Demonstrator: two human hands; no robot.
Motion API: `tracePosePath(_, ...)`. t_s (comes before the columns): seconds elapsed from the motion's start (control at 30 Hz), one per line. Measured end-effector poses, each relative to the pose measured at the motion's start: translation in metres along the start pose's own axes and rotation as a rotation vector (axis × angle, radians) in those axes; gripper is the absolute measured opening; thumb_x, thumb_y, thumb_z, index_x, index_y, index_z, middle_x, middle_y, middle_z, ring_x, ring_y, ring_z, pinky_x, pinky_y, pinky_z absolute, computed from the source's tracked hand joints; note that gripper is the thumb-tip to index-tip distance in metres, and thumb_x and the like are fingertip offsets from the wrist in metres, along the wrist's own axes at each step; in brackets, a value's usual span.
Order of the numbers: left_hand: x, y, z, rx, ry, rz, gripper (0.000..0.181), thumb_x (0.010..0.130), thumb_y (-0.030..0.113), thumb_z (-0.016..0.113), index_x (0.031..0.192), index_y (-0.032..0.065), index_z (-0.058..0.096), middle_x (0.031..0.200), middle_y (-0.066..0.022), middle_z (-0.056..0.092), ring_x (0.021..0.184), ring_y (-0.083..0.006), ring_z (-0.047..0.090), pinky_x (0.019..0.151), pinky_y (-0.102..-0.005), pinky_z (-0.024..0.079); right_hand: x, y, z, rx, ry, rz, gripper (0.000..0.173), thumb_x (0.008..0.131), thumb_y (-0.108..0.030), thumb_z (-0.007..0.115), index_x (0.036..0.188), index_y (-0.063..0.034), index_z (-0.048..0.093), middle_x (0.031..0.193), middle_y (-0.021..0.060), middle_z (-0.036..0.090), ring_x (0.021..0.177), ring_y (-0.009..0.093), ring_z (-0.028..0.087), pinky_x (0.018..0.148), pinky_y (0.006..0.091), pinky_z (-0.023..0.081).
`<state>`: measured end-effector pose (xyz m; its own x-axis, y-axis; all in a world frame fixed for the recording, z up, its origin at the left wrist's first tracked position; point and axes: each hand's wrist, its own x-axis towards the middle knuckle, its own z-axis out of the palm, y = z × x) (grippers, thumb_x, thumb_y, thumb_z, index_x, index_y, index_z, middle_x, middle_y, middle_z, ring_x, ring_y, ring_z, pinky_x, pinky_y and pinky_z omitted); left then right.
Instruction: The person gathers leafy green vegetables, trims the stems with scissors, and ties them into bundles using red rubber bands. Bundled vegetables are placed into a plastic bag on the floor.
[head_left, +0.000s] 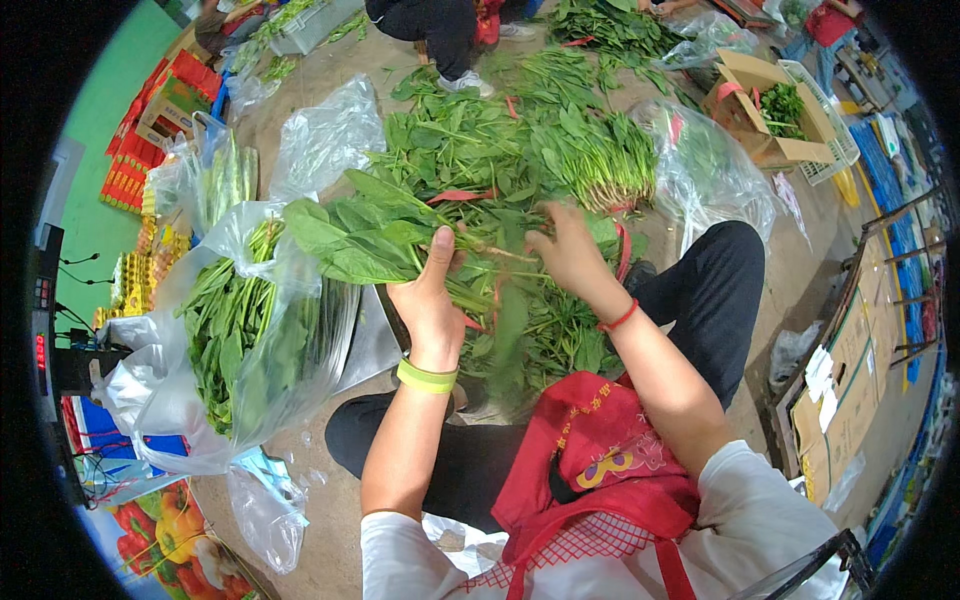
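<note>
My left hand (431, 300) is closed around a bunch of leafy greens that look like spinach (367, 232), leaves to the left and stems to the right. Just right of the stem ends is my right hand (574, 251), slightly blurred, thumb and fingers apart with nothing visible between them. A motion-blurred green leaf (510, 330) hangs in the air below the hands. Under and beyond them, loose greens (457, 142) cover the floor. A bundle with pinkish root ends (607, 165) lies beyond my right hand. Red ties (461, 196) are scattered among the leaves.
To the left, an open clear plastic bag (300, 352) of greens rests by a metal plate (371, 341). Another plastic bag (712, 172) and a cardboard box (772, 112) stand at right. Egg trays (135, 281) are far left. A person's shoe (466, 82) is by the far leaves.
</note>
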<state>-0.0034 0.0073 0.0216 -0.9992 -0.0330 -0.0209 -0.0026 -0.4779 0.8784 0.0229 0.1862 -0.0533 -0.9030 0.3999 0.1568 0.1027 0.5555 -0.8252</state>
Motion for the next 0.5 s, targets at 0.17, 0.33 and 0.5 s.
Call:
tracePosePath(0.17,0.002,-0.003,-0.016,0.033,-0.05,-0.029,0.034,0.09,0.004,0.076,0.121,0.0075,0.061,0.111,-0.0029,0.068,0.095,-0.0144,0.065,0.078,-0.031,0.052,-0.011,-0.082,-0.035,0.184,-0.049,-0.386,0.033,0.091,-0.012,0.069,0.121,0.0,0.063,0.108,0.0163,0.064,0.112,0.033,0.059,0.098,0.0411,0.046)
tracePosePath(0.33,0.0,-0.003,-0.007,0.022,-0.073,-0.108,0.034,0.09,0.002,0.075,0.12,0.0076,0.062,0.108,-0.002,0.069,0.093,-0.0119,0.064,0.077,-0.0285,0.052,-0.011,-0.085,-0.026,0.126,-0.129,-0.443,0.02,0.089,-0.012,0.07,0.103,0.0001,0.064,0.097,0.0156,0.065,0.095,0.038,0.06,0.084,0.0452,0.048)
tracePosePath(0.5,0.0,-0.005,-0.007,0.049,-0.091,-0.118,0.034,0.09,0.005,0.075,0.122,0.0101,0.063,0.111,0.0002,0.069,0.092,-0.0103,0.062,0.074,-0.0264,0.048,-0.017,-0.08,-0.01,0.164,0.027,-0.232,0.016,0.093,-0.012,0.066,0.102,0.0006,0.061,0.098,0.0197,0.066,0.094,0.04,0.062,0.08,0.0451,0.049)
